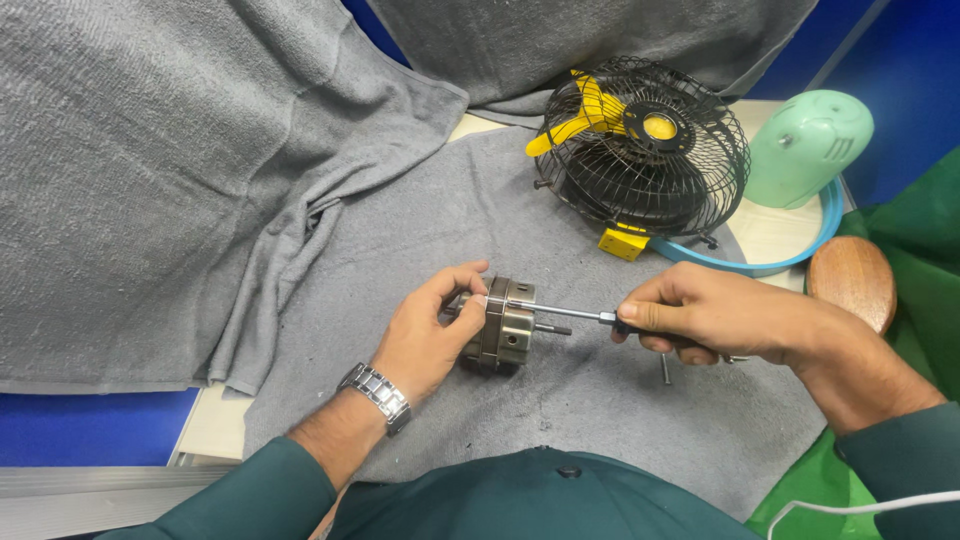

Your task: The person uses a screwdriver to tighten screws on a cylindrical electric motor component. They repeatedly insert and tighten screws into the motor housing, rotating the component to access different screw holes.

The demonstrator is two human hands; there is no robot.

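A small fan motor (497,326) is gripped in the left hand (432,330) on the grey-towelled worktop (600,400); a screwdriver (570,313), clasped in the right hand (700,318), is best kept square. Beyond, a caged fan (640,150) is seen.

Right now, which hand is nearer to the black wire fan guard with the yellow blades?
The right hand. It holds a screwdriver just below the fan guard, under its yellow foot. The left hand grips the metal motor further to the left and further from the guard.
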